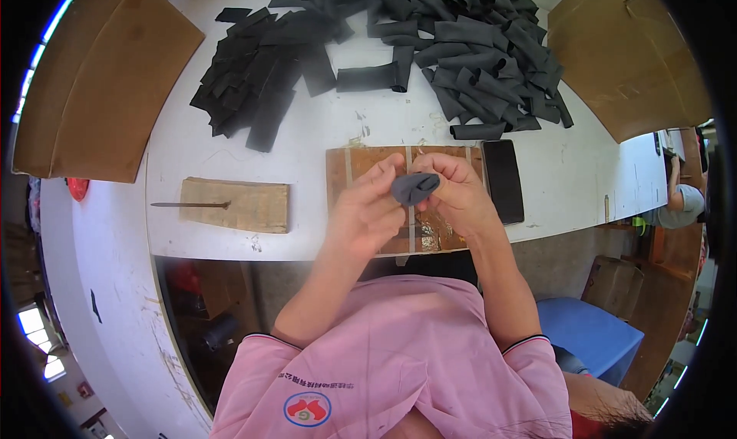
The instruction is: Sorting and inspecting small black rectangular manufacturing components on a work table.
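Observation:
Over the middle of the table, a small dark grey fabric tube (415, 188) is held up, its folded end facing me. My right hand (461, 197) is closed on it, thumb and fingers pressing its right side. On the other side, my left hand (368, 209) has its fingers bent together against the tube's left edge; part of their grip is hidden. Below both hands lies a brown board (342, 166) with pale strips of tape across it.
Dark fabric pieces lie in a flat pile (253, 70) at the far left and a rolled heap (491, 63) at the far right. A black phone-like slab (504, 182) adjoins the board. A wooden block (257, 207) bears a metal spike (188, 205). Cardboard boxes (100, 78) flank the table.

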Available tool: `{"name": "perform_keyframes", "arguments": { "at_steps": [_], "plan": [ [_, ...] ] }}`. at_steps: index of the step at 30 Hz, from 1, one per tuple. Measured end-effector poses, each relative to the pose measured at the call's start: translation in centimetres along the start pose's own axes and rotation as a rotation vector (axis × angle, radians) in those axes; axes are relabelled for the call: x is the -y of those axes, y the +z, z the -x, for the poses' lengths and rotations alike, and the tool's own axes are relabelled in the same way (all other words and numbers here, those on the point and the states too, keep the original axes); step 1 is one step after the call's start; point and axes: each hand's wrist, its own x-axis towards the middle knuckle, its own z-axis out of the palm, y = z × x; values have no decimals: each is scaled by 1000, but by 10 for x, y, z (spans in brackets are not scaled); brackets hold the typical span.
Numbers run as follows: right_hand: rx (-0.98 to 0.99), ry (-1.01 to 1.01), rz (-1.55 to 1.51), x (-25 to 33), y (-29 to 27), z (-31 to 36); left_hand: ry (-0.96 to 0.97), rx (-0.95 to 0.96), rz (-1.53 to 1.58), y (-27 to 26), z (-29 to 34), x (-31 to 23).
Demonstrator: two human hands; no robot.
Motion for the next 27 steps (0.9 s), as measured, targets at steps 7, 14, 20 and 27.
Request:
{"name": "perform_keyframes", "arguments": {
  "at_steps": [7, 14, 20, 27],
  "plan": [
    [-13, -65, 212, 1, -8, 2, 988, -214, -1615, 35, 8, 20],
    [-165, -433, 556, 26, -1, 15, 1043, 196, -1968, 43, 2, 5],
    [-103, -605, 1294, 47, 25, 21, 1098, 102, -1886, 37, 1, 10],
    [-222, -571, 1337, 34, 24, 28, 856, 174, -1792, 37, 3, 5]
  ]
}}
